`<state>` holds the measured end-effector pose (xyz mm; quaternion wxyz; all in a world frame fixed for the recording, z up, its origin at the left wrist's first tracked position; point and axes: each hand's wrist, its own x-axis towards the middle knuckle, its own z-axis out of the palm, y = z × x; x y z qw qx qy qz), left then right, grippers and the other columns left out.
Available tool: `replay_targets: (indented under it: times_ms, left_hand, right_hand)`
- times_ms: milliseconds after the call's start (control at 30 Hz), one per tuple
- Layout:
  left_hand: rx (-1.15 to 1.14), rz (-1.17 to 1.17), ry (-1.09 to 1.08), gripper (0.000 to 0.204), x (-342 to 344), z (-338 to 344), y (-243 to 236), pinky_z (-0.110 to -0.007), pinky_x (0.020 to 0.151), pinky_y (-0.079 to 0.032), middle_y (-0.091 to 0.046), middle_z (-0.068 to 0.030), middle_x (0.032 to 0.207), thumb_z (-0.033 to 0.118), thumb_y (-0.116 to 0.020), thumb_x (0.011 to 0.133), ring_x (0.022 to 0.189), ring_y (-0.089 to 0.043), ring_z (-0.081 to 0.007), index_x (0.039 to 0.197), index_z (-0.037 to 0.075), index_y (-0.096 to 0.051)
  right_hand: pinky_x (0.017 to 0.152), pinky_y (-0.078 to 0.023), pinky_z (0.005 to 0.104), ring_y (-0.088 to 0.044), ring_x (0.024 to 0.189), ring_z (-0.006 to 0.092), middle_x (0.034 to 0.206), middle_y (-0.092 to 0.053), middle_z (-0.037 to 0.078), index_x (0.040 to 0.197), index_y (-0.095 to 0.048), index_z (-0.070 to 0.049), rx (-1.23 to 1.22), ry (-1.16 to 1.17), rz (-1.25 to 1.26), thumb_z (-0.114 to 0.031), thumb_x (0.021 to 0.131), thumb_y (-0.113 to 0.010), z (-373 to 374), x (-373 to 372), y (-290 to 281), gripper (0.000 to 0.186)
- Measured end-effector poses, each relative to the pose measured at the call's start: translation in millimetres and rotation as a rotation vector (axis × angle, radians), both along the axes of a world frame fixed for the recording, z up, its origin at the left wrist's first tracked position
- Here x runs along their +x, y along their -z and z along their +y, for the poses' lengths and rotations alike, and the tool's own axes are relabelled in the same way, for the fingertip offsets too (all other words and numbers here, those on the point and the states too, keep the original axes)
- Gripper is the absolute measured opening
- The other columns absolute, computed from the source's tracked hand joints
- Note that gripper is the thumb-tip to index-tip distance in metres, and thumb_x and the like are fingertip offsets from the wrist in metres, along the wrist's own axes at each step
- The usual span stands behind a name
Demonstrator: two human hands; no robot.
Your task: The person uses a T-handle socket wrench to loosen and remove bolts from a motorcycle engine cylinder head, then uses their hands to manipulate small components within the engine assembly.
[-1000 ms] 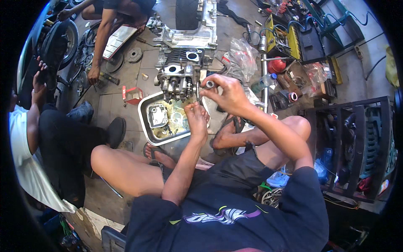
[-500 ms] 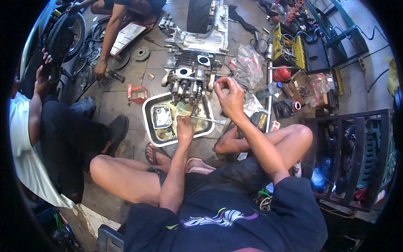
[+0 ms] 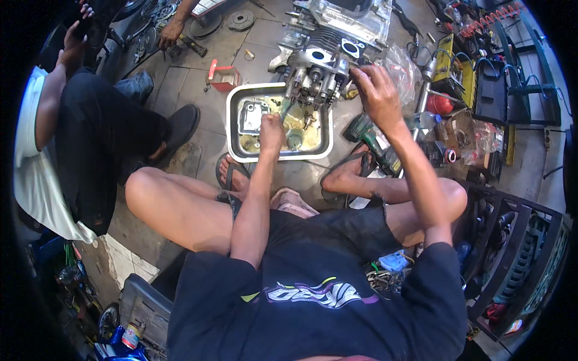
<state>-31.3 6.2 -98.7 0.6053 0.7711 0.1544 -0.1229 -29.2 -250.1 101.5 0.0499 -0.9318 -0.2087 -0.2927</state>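
My left hand (image 3: 272, 133) is a fist around the handle of a slim wrench (image 3: 286, 109), its far end reaching the underside of the engine's cylinder head (image 3: 319, 78). Bent fingers of my right hand (image 3: 379, 96) press together at the head's right side; what they pinch, if anything, is hidden. Below the engine lies a white-rimmed tray (image 3: 241, 157) with yellowish oil. In it are a silver engine cover (image 3: 251, 117) and small metal parts.
A green power drill (image 3: 366, 133) lies by my right foot. A red box (image 3: 224, 77) stands beyond the tray. At right are a yellow toolbox (image 3: 445, 66) and a dark metal rack (image 3: 512, 253). A seated person (image 3: 72, 132) is at left; another person's hand (image 3: 172, 33) handles parts.
The view has shifted, so the engine and tray appear further right. My right hand has moved onto the engine's side. The wrench in my left hand has swung from sideways to pointing at the engine.
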Motion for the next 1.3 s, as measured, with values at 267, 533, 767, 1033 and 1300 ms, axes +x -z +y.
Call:
replay_targets:
  times_ms: [267,533,767,1033,1300]
  left_hand:
    - [-0.761,0.076,-0.071,0.023,20,5,-19,-0.026,0.036,-0.024,-0.029,0.0043,0.054,0.022,-0.043,0.103,0.04,-0.027,-0.0073,0.084,0.014,-0.033]
    - [-0.708,0.153,-0.109,0.019,-2,-1,-13,-0.03,0.04,-0.029,-0.036,0.0014,0.056,0.023,-0.044,0.102,0.044,-0.035,-0.0118,0.088,0.011,-0.042]
    - [-0.003,0.088,0.078,0.034,-42,-38,-31,-0.043,0.07,-0.047,-0.063,-0.0179,0.078,0.029,-0.046,0.099,0.071,-0.061,-0.0301,0.112,-0.001,-0.054]
    - [0.236,-0.159,0.175,0.034,-16,-23,-6,-0.045,0.075,-0.048,-0.067,-0.0244,0.088,0.024,-0.041,0.101,0.082,-0.065,-0.0378,0.12,0.002,-0.058]
    - [0.042,-0.094,0.364,0.038,-15,-17,42,-0.036,0.06,-0.046,-0.059,-0.0105,0.07,0.031,-0.039,0.103,0.063,-0.058,-0.0202,0.13,0.005,-0.048]
  right_hand:
    - [0.08,-0.052,0.0346,-0.06,0.096,0.0243,0.1,-0.058,0.009,0.1,-0.058,-0.003,-0.314,-0.088,-0.024,-0.009,0.074,-0.06,-9,4,-14,0.027]
    - [0.075,-0.052,0.0388,-0.061,0.09,0.0284,0.096,-0.06,0.01,0.096,-0.059,-0.004,0.051,-0.036,0.087,-0.003,0.077,-0.062,-15,-1,-3,0.019]
    - [0.074,-0.052,0.0376,-0.067,0.08,0.0291,0.086,-0.069,0.016,0.097,-0.064,-0.003,0.767,0.444,0.778,-0.017,0.086,-0.061,-17,-63,125,0.018]
    - [0.075,-0.051,0.0495,-0.065,0.083,0.0407,0.087,-0.067,0.022,0.091,-0.067,-0.005,0.454,0.317,0.857,-0.017,0.084,-0.058,18,-83,146,0.016]
    - [0.078,-0.053,0.0486,-0.066,0.088,0.0395,0.093,-0.067,0.024,0.095,-0.066,-0.003,0.165,0.492,1.009,-0.013,0.079,-0.054,-33,-88,197,0.022]
